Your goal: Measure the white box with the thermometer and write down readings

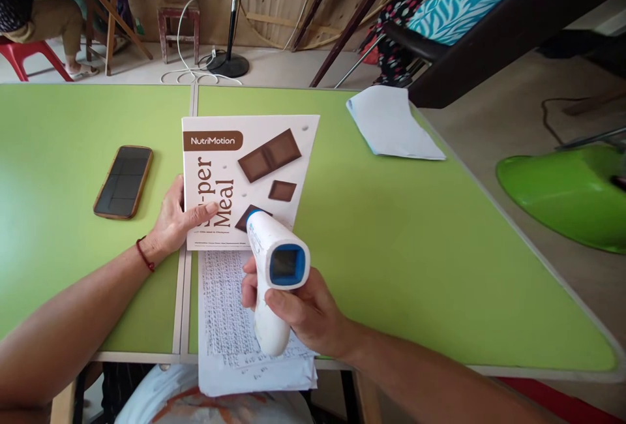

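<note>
My left hand (pixel 178 218) grips the left edge of a white NutriMotion box (pixel 267 176), thumb across its printed front and the other fingers hidden behind it. Chocolate pieces are pictured on the box. In my right hand (pixel 306 313) is a white infrared thermometer (pixel 272 313) with a blue-rimmed dark screen. Its nose points at the lower part of the box and overlaps it in view; whether they touch, I cannot tell. Below the box, a stack of handwritten papers (pixel 225 319) lies on the green table (pixel 415 248), partly covered by the thermometer and sticking out past the front edge.
A phone (pixel 123 182) lies on the table to the left. Folded white paper (pixel 394 122) rests at the far right. Beyond the table stand a wooden chair (pixel 179 10), a black stand (pixel 229 65) with a cable, and a seated person (pixel 42 13). A green chair (pixel 562 196) is at right.
</note>
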`<state>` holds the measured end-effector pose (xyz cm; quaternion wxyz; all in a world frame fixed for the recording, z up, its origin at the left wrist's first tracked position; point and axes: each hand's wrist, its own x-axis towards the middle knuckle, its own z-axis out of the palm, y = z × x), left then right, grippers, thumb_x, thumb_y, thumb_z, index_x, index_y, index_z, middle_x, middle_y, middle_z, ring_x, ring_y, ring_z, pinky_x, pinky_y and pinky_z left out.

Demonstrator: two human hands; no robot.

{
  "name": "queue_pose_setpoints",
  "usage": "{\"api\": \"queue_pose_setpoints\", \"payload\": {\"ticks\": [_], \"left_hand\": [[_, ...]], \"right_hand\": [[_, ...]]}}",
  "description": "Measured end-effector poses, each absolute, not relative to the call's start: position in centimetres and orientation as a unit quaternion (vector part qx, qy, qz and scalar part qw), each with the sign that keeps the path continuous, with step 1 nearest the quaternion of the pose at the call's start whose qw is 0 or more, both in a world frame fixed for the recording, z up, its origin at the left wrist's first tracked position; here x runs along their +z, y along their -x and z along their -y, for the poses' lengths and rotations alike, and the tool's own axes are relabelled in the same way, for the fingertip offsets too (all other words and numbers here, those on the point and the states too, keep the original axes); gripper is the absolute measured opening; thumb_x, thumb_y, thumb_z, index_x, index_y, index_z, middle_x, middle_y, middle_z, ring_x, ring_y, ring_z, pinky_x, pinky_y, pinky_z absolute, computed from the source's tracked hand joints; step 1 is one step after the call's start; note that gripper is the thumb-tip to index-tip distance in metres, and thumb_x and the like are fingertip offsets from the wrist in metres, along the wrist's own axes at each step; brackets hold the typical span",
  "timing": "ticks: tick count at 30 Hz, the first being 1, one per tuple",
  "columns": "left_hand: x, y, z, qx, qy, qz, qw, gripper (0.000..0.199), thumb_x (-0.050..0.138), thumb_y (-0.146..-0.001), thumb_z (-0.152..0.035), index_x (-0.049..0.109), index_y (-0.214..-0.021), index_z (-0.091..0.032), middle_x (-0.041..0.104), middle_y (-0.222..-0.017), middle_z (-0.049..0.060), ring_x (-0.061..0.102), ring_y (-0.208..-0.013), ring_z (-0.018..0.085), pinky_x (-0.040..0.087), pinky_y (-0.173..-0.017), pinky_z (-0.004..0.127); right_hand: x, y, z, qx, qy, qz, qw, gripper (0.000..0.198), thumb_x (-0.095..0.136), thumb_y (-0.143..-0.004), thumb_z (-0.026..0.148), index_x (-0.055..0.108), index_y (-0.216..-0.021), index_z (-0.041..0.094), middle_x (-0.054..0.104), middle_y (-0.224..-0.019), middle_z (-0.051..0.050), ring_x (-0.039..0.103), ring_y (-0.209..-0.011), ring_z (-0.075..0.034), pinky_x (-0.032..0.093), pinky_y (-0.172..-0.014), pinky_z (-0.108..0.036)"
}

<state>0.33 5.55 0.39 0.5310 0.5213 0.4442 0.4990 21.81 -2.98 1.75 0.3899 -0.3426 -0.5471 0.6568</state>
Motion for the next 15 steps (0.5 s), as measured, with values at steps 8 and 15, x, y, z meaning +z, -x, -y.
{"api": "queue_pose_setpoints", "payload": {"ticks": [8, 15], "left_hand": [[0.38, -0.41, -5.64, 0.51, -0.526, -0.434, 0.524, 0.063, 0.088, -0.067, -0.057, 0.062, -0.109, -0.018, 0.071, -0.106, 0.01, 0.069, -0.092, 0.028, 0.058, -0.071, 0.039], [0.57, -0.43, -5.57, 0.501, -0.525, -0.448, 0.522, 0.07, 0.088, -0.064, -0.062, 0.061, -0.111, -0.018, 0.07, -0.109, 0.011, 0.068, -0.094, 0.029, 0.058, -0.072, 0.041]], "right_hand": [[1.76, -21.8, 2.92, 0.649, 0.346, 0.551, 0.394, 0.047, 0.068, -0.087, 0.066, 0.071, -0.078, 0.02, 0.071, -0.07, -0.005, 0.06, -0.06, -0.015, 0.05, -0.056, -0.03], [1.62, -21.74, 2.95, 0.658, 0.351, 0.541, 0.389, 0.048, 0.069, -0.085, 0.067, 0.071, -0.078, 0.02, 0.071, -0.071, -0.006, 0.06, -0.061, -0.015, 0.051, -0.057, -0.031]]}}
